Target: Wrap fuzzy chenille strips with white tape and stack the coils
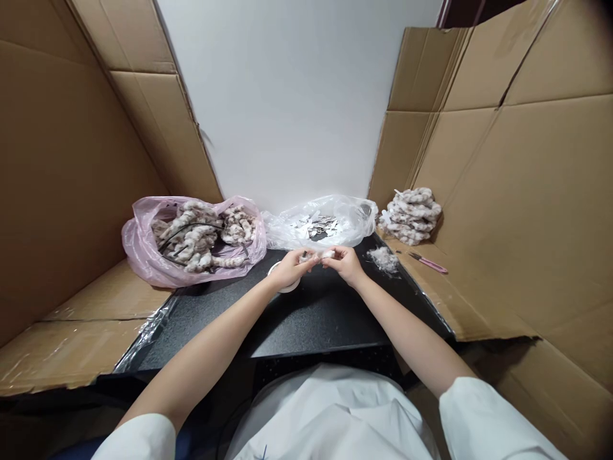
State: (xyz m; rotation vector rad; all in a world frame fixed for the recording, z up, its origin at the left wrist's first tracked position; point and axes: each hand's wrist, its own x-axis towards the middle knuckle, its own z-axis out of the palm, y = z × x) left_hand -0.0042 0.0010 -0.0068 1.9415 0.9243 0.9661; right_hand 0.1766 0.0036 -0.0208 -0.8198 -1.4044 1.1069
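Observation:
My left hand (288, 267) and my right hand (347, 264) are close together above the dark tabletop (306, 319). Between their fingertips they pinch a small furry strip (328, 254), whitish with brownish flecks. Fingers cover much of it, so its full shape is hidden. Under my left hand a round white rim (288, 289) shows; I cannot tell whether it is a dish or a roll. Just beyond the hands lies a clear plastic bag (354, 217), opened over a heap of white tags and small metallic-looking pieces (318, 225).
A pink plastic bag (143, 255) of furry strips (191, 236) and black cords stands left. To the right are a stack of furry coils (414, 216), loose fluff (384, 260) and pink-handled snips (428, 262). Cardboard walls (517, 204) enclose both sides.

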